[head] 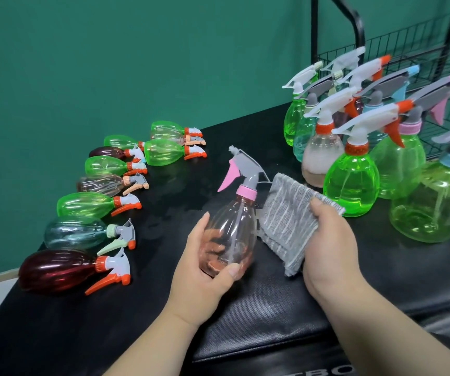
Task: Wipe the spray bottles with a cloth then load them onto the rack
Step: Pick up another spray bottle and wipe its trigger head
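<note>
Two bare forearms reach in from the bottom edge over the black table (245, 316), the largest thing in view, which runs back to a green wall. At its far right stands the black wire rack (360, 31); as far as this blurred corner shows, no bottle sits in its baskets, so I judge loading has not begun. In front of the rack a cluster of upright bottles (351, 185) stands on the table, mostly green, with white or grey spray heads. Along the left edge a row of lying bottles (82, 204) stretches away, green, teal, clear and dark red; which group has been wiped cannot be told, so the task looks early to midway, with every bottle off the rack. The left hand (204, 267) holds the pink bottle (234, 221) above the table's middle, fingers wrapped behind its lower body and thumb across the front. It is tilted, nozzle pointing up and left: a clear pink, ribbed, egg-shaped body, seemingly empty, dip tube showing inside, pink collar, grey head, pink trigger. The right hand (329, 245) clasps the folded grey cloth (286, 213), thumb on top, just beside the bottle; whether they touch is unclear.
</note>
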